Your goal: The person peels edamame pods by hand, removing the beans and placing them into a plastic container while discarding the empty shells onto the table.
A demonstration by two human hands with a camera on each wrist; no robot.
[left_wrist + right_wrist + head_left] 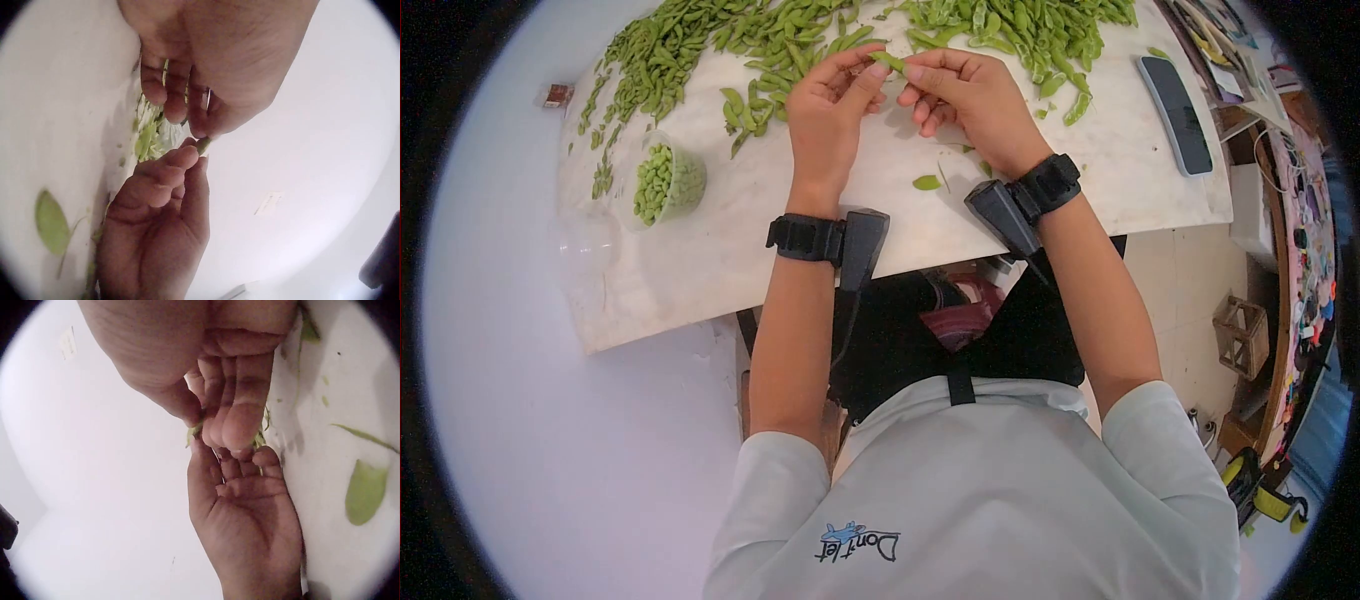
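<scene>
A green pod [889, 61] is pinched between both hands above the table, near the back pile. The left hand [832, 110] holds one end with thumb and forefinger, and the right hand [980, 105] holds the other. In the left wrist view a bit of the pod [202, 145] shows between the fingertips of the left hand [219, 56] and the right hand [156, 231]. The right wrist view shows the pod [194, 432] at the thumb tips, mostly hidden by fingers. A clear cup of shelled green beans [684, 185] stands at the left.
Piles of pods [665, 60] and of pods or husks [1040, 35] lie along the back of the white table [730, 250]. A phone [1176, 115] rests at the right edge. A loose leaf [926, 182] lies near the right wrist, and a transparent lid-like object [587, 243] sits front left.
</scene>
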